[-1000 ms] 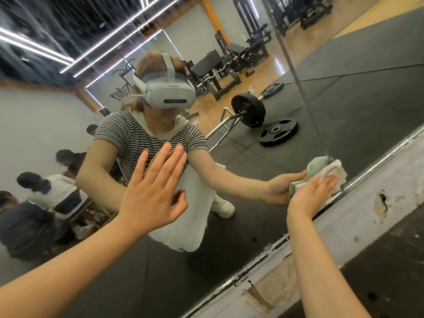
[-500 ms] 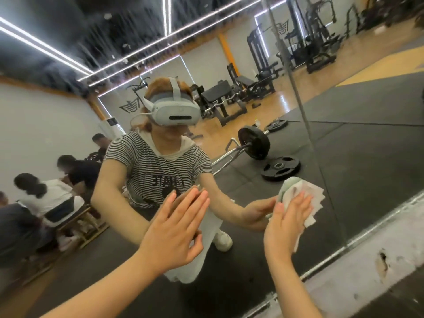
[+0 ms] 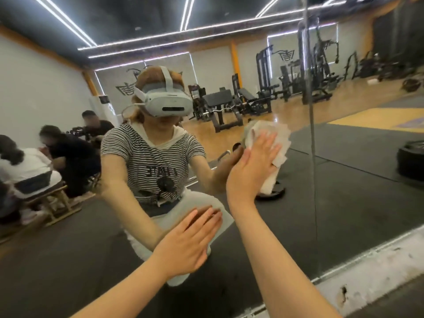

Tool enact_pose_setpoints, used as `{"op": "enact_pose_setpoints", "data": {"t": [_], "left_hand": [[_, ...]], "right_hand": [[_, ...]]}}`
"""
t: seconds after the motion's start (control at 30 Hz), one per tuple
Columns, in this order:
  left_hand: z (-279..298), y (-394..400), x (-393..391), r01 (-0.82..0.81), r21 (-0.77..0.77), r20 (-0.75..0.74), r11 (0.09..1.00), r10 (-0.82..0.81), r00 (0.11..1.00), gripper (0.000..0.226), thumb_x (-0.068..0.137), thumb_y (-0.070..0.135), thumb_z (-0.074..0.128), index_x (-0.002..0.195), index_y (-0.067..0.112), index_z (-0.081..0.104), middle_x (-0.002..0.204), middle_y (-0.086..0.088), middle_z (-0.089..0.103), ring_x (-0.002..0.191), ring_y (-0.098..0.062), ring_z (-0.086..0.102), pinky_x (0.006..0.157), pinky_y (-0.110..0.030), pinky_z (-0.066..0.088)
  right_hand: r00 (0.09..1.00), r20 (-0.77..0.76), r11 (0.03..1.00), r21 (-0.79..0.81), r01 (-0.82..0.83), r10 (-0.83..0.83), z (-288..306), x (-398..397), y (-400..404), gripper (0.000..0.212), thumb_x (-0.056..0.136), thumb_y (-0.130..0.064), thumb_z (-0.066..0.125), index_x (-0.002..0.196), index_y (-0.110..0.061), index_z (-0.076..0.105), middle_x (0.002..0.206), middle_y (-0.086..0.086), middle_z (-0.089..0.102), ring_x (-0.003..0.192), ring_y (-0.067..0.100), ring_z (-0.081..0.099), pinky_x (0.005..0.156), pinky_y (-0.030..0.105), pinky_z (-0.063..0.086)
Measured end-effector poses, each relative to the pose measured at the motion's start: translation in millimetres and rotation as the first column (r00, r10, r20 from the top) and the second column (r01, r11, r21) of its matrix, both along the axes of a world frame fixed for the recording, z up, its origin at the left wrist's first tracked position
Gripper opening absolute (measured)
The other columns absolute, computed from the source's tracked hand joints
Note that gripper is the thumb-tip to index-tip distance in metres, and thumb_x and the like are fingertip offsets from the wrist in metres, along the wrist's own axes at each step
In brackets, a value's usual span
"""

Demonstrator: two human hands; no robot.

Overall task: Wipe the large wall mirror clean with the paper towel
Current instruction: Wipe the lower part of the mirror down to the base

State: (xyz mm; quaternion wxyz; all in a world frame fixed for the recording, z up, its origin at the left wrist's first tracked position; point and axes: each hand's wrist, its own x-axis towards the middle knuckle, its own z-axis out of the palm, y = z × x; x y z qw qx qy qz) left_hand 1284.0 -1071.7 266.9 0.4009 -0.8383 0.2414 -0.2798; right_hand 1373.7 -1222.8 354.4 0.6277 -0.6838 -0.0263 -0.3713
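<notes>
The large wall mirror [image 3: 358,180] fills most of the view and reflects a gym and a person in a striped shirt. My right hand [image 3: 252,168] presses a crumpled white paper towel [image 3: 281,143] flat against the glass, fingers spread over it, at about chest height. My left hand [image 3: 188,244] rests lower on the mirror with its palm flat, fingers together and nothing in it. A vertical seam [image 3: 312,157] between mirror panels runs just right of the towel.
Below the glass runs a metal frame strip and a chipped white wall base [image 3: 371,271] at the lower right. The reflection shows weight machines [image 3: 307,72], a weight plate on the dark mat [image 3: 410,159] and several seated people [image 3: 57,157] at the left.
My right hand has carried the paper towel up the mirror from its bottom edge and slightly left. My left hand sits lower in view, and the camera has tilted upward.
</notes>
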Motion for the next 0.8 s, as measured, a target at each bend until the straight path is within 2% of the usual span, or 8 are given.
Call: {"op": "enact_pose_setpoints", "data": {"t": [0.1,0.17,0.33,0.53,0.6,0.7,0.73,0.8], "left_hand": [[4.3,-2.3,-1.6,0.040,-0.001,-0.007,0.999,-0.040,0.999,0.061,0.087,0.037,0.036,0.137,0.002,0.044,0.141,-0.010,0.047,0.133,-0.029,0.034,0.116,-0.044,0.010],[5.4,-3.2,-2.2,0.038,-0.002,0.001,0.999,-0.038,0.999,0.057,0.086,0.037,0.037,0.130,0.004,0.055,0.135,-0.011,0.057,0.131,-0.029,0.036,0.116,-0.043,0.010],[2.7,1.5,-2.9,0.007,0.039,0.030,0.999,-0.008,1.000,0.072,0.088,0.039,0.034,0.147,0.001,0.022,0.155,-0.011,0.020,0.144,-0.032,0.015,0.119,-0.045,0.004],[2.8,-0.2,-2.0,-0.035,0.035,0.034,0.999,0.033,0.999,0.075,0.086,0.039,0.036,0.148,0.000,0.021,0.154,-0.012,0.022,0.145,-0.030,0.008,0.118,-0.046,0.004],[1.8,-0.6,-0.7,-0.002,0.048,0.041,0.999,0.000,0.999,0.065,0.086,0.038,0.035,0.141,0.003,0.043,0.144,-0.013,0.042,0.140,-0.033,0.020,0.118,-0.045,0.003],[6.9,-3.5,-2.5,0.030,0.075,-0.045,0.997,-0.026,0.999,0.052,0.092,0.030,0.026,0.100,0.021,0.077,0.103,-0.001,0.073,0.110,-0.026,0.054,0.114,-0.046,0.014],[7.6,-2.4,-2.3,0.022,0.077,-0.052,0.997,-0.018,0.998,0.052,0.090,0.029,0.027,0.095,0.023,0.078,0.098,0.001,0.074,0.104,-0.023,0.060,0.109,-0.046,0.021],[4.1,-0.5,-1.0,0.029,0.053,-0.034,0.998,-0.028,0.999,0.049,0.086,0.033,0.033,0.111,0.019,0.073,0.113,-0.003,0.071,0.115,-0.025,0.056,0.109,-0.045,0.022]], "right_hand": [[0.901,0.427,0.937,-0.340,0.077,0.081,45.4,-18.1,37.8,0.059,0.094,-0.011,0.045,0.151,-0.012,0.029,0.160,0.011,0.021,0.147,0.031,0.009,0.114,0.059,0.004],[0.788,0.581,0.828,-0.531,0.179,0.202,57.8,-24.0,52.4,0.064,0.088,-0.005,0.054,0.149,-0.012,0.034,0.157,0.011,0.028,0.145,0.030,0.013,0.115,0.054,0.003],[0.766,0.611,0.745,-0.602,0.287,0.198,55.1,3.8,14.5,0.057,0.092,-0.011,0.045,0.148,-0.012,0.037,0.155,0.010,0.034,0.144,0.029,0.019,0.116,0.051,0.011],[0.968,0.246,0.952,-0.284,0.116,-0.045,81.6,0.3,2.0,0.053,0.101,-0.021,0.031,0.153,-0.016,0.025,0.162,0.007,0.016,0.149,0.029,0.007,0.117,0.055,0.006],[0.989,0.123,0.970,-0.217,0.108,-0.082,100.8,-20.8,27.4,0.058,0.098,-0.015,0.030,0.154,-0.019,0.018,0.163,0.004,0.006,0.149,0.028,-0.002,0.119,0.056,0.003],[0.932,0.362,0.880,-0.434,0.194,-0.028,102.8,-53.9,72.7,0.070,0.086,-0.011,0.019,0.155,-0.019,0.015,0.163,0.006,0.007,0.149,0.030,0.001,0.119,0.055,0.001],[0.890,0.456,0.807,-0.533,0.254,0.021,95.6,-58.1,82.2,0.070,0.085,-0.012,0.017,0.155,-0.019,0.017,0.163,0.007,0.011,0.149,0.031,0.004,0.119,0.054,-0.001],[0.825,0.553,0.723,-0.615,0.314,0.112,84.6,-49.6,78.1,0.067,0.086,-0.014,0.022,0.152,-0.020,0.027,0.160,0.006,0.022,0.148,0.029,0.013,0.118,0.050,0.000]]}}
